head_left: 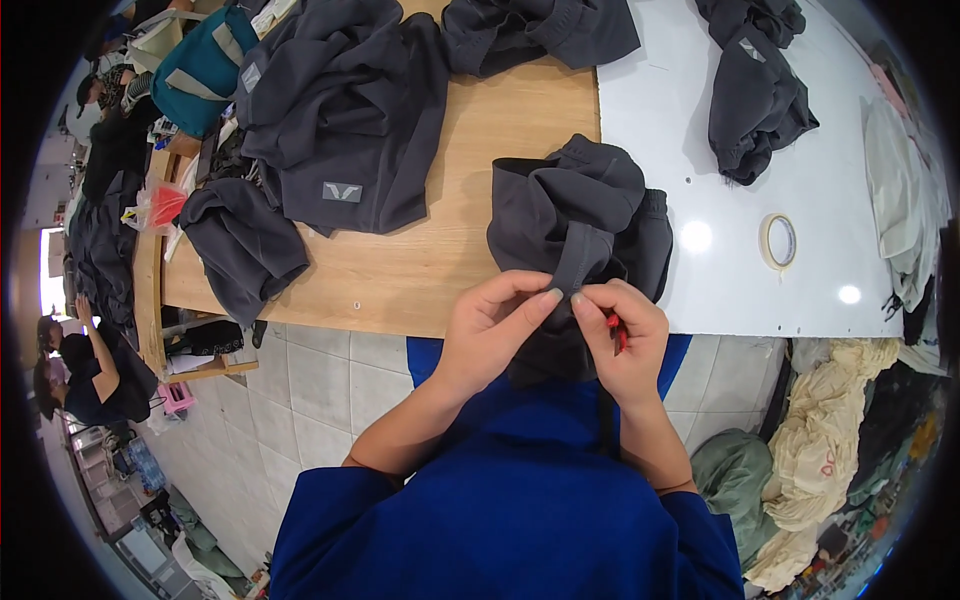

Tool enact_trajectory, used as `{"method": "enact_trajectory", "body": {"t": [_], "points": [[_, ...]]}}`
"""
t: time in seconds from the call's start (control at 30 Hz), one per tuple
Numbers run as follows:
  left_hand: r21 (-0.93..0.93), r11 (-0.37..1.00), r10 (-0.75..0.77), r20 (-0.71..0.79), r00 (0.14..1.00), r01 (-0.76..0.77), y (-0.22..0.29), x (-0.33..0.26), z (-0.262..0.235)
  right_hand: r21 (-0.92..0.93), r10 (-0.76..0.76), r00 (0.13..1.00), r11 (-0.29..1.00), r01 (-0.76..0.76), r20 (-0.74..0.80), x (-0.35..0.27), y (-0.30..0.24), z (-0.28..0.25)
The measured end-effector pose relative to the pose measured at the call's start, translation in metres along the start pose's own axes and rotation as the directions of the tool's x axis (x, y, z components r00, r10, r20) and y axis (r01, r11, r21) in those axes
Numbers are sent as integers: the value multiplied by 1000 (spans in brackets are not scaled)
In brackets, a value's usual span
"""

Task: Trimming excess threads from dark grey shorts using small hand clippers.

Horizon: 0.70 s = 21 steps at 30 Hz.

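A dark grey garment (565,205) lies bunched at the table's front edge, across the seam between the wooden and white tops. Part of it hangs over the edge toward me. My left hand (485,325) is closed, pinching a narrow stitched band (572,262) of this garment between thumb and forefinger. Close beside it, my right hand (630,335) pinches the same band with thumb and fingertips. A small red-handled tool (619,336) is tucked in the right hand's curled fingers; its working end is hidden.
More dark grey garments (345,120) are heaped on the wooden top (465,215), and another (755,110) is on the white top (735,295). A tape roll (764,243) lies at right. Cream cloth (820,430) is piled below right. Co-workers (90,370) are at far left.
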<state>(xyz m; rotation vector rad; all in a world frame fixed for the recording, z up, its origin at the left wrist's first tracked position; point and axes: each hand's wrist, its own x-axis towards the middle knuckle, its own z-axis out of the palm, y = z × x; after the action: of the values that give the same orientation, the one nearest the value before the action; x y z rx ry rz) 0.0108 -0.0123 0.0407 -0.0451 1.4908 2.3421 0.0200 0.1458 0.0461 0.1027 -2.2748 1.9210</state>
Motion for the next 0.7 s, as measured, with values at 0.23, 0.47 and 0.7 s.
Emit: {"method": "enact_trajectory", "body": {"t": [0.23, 0.47, 0.7], "points": [[1, 1000, 18, -16, 1000, -18, 4, 3, -1, 131, 72, 997, 989, -73, 11, -3, 2, -9], [12, 1000, 4, -6, 1000, -4, 6, 3, 1, 224, 204, 979, 955, -196, -11, -6, 3, -2], [-50, 998, -36, 3, 999, 36, 6, 3, -2, 61, 54, 996, 997, -50, -65, -6, 2, -2]]}}
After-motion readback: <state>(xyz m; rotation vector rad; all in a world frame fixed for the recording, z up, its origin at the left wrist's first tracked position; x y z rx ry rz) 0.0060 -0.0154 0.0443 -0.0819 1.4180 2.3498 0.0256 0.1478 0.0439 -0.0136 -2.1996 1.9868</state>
